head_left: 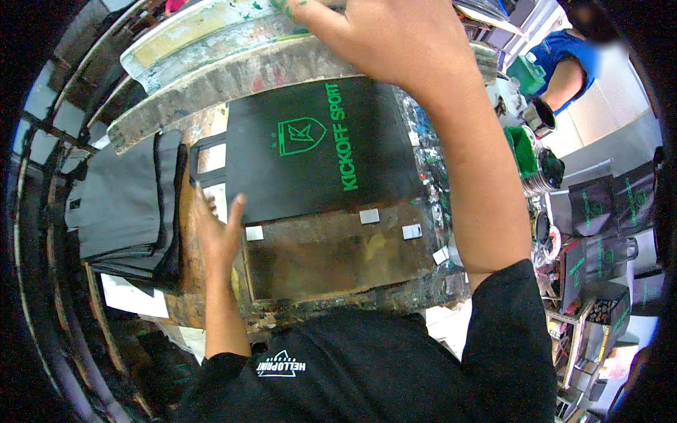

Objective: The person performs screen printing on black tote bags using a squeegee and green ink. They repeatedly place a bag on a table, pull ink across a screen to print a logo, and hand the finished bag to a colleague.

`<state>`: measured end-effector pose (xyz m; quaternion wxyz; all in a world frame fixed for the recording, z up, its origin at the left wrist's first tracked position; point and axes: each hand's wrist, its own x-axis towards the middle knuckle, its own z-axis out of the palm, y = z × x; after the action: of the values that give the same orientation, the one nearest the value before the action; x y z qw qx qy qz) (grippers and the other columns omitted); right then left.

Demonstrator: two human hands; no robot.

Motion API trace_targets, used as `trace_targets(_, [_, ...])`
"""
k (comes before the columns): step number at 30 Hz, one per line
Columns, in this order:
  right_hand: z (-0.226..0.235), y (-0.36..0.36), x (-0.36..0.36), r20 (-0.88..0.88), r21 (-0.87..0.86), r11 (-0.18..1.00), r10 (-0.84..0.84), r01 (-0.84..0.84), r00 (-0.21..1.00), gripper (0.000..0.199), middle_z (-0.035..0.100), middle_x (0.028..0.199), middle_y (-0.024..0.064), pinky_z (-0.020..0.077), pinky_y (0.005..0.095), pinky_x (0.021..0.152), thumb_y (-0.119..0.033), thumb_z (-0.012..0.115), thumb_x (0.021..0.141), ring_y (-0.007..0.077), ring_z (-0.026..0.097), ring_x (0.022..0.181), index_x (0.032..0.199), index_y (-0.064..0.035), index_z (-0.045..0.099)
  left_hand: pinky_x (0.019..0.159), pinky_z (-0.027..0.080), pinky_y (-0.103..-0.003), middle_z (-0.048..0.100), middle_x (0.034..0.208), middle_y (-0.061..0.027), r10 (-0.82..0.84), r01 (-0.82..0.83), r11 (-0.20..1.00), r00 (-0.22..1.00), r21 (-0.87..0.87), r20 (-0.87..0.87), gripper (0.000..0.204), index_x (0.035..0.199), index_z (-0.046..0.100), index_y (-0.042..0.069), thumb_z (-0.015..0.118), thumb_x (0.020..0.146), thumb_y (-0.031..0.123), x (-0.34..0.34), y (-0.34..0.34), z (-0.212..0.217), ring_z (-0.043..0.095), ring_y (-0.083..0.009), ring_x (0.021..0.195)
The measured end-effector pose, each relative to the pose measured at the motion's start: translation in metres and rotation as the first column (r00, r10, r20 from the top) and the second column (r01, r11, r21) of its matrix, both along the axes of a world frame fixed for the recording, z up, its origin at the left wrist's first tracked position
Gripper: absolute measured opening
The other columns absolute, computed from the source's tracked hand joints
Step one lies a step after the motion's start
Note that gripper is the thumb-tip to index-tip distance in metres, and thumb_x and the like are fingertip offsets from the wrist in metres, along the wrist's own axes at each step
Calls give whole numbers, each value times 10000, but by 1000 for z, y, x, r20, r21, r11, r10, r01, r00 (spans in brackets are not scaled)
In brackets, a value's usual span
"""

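A flat black tote bag point(282, 185) with a green printed shield and green lettering lies on a brown board point(324, 264). Its black handle point(196, 163) points left. My left hand point(218, 236) is open beside the handle and the bag's lower left corner, thumb apart from the fingers, with nothing held. Up at the far side, my right hand point(402, 35) grips a paint-stained screen-printing frame point(233, 84), which is tilted up beyond the bag. The right fingertips are mostly out of view; green paint marks the thumb.
A stack of black bags point(120, 204) sits at the left. Small white tabs point(369, 216) are stuck on the board. Right of it stand a green-stained paint container point(520, 151) and a metal cup point(540, 116). Printed black bags point(592, 211) are farther right. A person in blue point(557, 63) is nearby.
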<state>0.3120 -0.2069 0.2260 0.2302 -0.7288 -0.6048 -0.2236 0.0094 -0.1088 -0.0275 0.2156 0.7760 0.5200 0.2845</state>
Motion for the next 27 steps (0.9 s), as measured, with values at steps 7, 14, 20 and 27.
trace_targets(7, [14, 17, 9, 37, 15, 1000, 18, -19, 999, 594, 638, 970, 139, 481, 447, 925, -530, 382, 1093, 248, 578, 941, 1073, -7, 664, 1104, 463, -496, 580, 1380, -370, 135, -157, 986, 955, -63, -266, 985, 1515, 418, -93, 902, 741, 277, -8, 8, -69, 583, -462, 1289])
trace_targets(14, [24, 13, 2, 21, -33, 998, -47, 48, 999, 591, 655, 971, 146, 476, 461, 935, -525, 405, 1084, 252, 598, 969, 1078, 1, 674, 1016, 536, -441, 707, 1232, -301, 45, -88, 968, 982, -235, -182, 780, 1439, 525, -72, 847, 779, 190, 2, 27, -59, 690, -407, 1174])
trace_targets(20, [20, 14, 13, 40, 77, 996, 30, -33, 999, 571, 687, 978, 187, 469, 481, 933, -521, 455, 1054, 314, 634, 1001, 1050, 2, 683, 1080, 479, -388, 668, 1359, -237, -92, 87, 995, 987, 45, 133, 498, 1400, 577, -82, 694, 921, -13, -14, 66, -46, 657, -300, 1239])
trace_targets(27, [-5, 40, 33, 184, 280, 959, -1, -51, 983, 513, 693, 1007, 179, 468, 517, 856, -557, 615, 972, 362, 656, 1027, 1098, -67, 702, 911, 535, -294, 741, 1176, -129, -174, 165, 984, 972, 70, 160, 450, 1326, 664, -6, 706, 881, -54, -55, 130, 111, 679, -167, 1072])
